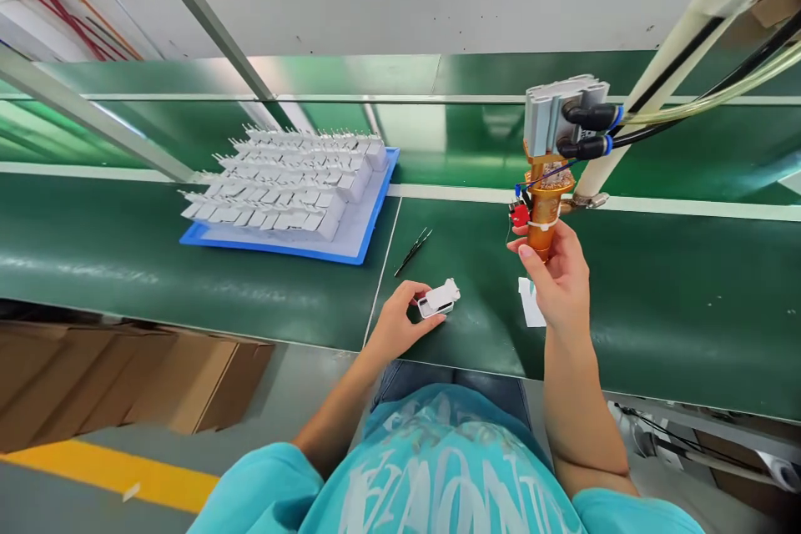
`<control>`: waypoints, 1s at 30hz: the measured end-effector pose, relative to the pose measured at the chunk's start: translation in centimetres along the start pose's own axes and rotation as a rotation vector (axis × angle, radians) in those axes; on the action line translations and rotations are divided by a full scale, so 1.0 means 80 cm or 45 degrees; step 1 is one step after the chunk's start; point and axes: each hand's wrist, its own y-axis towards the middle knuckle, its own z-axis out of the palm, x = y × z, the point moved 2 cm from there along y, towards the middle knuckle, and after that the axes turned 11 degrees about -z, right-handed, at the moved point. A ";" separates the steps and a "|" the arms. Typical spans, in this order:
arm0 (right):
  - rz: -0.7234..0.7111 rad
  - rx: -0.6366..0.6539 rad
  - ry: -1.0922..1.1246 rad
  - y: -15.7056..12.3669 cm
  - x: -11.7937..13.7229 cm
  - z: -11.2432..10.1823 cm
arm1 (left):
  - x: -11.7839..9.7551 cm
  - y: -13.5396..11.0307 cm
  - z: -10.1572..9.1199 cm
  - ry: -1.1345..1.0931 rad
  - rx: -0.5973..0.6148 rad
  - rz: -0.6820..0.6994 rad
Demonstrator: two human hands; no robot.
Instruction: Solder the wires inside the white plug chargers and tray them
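Near centre, white casing (441,298) pinched by left hand (399,322) could be dropped if tilted; right, orange tool (546,207) is clasped by right hand (563,277).

On the desk (663,309), the tray (379,221) carrying rows of parts (291,188) lies left, by the back edge. Tweezers (414,252) lie right of it. Before them, near the front edge, the case (439,299) sits in the left grip (406,317). Farther right, paper (529,307) lies before the tool (546,209) in the right grip (563,279).
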 end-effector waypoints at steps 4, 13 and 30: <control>-0.007 -0.008 0.014 -0.003 0.007 0.010 | 0.003 0.001 0.008 -0.193 -0.011 -0.033; -0.014 0.090 -0.019 0.000 0.017 0.020 | 0.011 0.004 0.013 -0.067 -0.070 0.141; -0.049 0.081 0.029 -0.003 0.027 0.051 | 0.002 -0.018 0.030 -0.180 -0.198 0.433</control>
